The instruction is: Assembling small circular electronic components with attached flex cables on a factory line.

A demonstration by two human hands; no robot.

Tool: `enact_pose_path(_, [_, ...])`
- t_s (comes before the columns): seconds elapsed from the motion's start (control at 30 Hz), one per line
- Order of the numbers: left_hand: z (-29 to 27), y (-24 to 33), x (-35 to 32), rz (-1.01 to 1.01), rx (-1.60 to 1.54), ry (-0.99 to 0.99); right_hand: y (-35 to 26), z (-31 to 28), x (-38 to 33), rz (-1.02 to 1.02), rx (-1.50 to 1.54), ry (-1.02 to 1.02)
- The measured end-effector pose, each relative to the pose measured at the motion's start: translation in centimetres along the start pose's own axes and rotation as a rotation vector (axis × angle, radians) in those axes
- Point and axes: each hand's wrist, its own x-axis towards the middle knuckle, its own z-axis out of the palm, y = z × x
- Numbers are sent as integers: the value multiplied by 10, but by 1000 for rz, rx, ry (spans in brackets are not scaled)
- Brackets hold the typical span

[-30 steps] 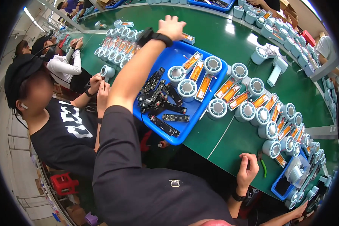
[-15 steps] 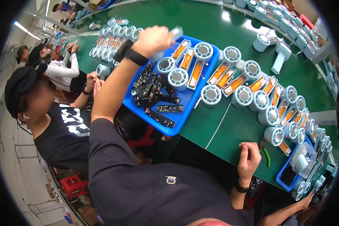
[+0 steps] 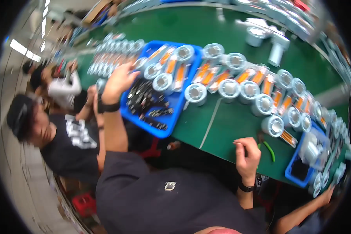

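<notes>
Head view: L hand [image 3: 119, 80] over the L rim of a blue tray [image 3: 150, 130]; thumb & fingers parted, approx. half open, nothing discernible in its hold. Fingertips lie just beside the light-blue housing [image 3: 140, 62] at the tray's far L corner; motion blur, so contact can't be told. Tray contents: dark circuit boards [image 3: 146, 101], heaped nr side & L; round-ended light-blue units w/ orange strips [image 3: 162, 82], grouped toward far side.

R hand [image 3: 247, 156] above the nr edge of the green table [image 3: 144, 23], well apart from the tray; fingers curled in, thumb laid against index finger. Can't tell if anything is enclosed. Just R of it: green-handled pliers [image 3: 269, 151].

Elsewhere: a long cluster of like units [image 3: 229, 89] runs from the tray's R side toward lower R, ending nr a small blue bin [image 3: 290, 165] w/ a clear container [image 3: 312, 150] on it. More round housings [image 3: 117, 58] stand in rows beyond the L hand. Far side of table: light-blue angled part [image 3: 277, 48]. At L, a co-worker in black cap & top, hand [image 3: 91, 91] nr another round part [image 3: 100, 85].
</notes>
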Motion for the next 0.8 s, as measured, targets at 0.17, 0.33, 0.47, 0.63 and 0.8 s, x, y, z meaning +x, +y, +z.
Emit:
enact_pose_path(0.17, [24, 7, -35, 74, -330, 53, 7, -2, 1, -2, -9, -31])
enact_pose_path(0.33, [72, 2, -41, 80, 7, 127, 6, 3, 3, -21, -37, -67])
enact_pose_path(0.47, [86, -6, -48, 143, 69, 200, 3, 5, -2, 63, -64, -35])
enact_pose_path(0.63, [61, 6, -56, 127, -126, -61, 11, 6, -4, 96, -79, 0])
enact_pose_path(0.8, [62, -28, -58, 235, -348, 50, 10, 4, -2, 115, -88, 8])
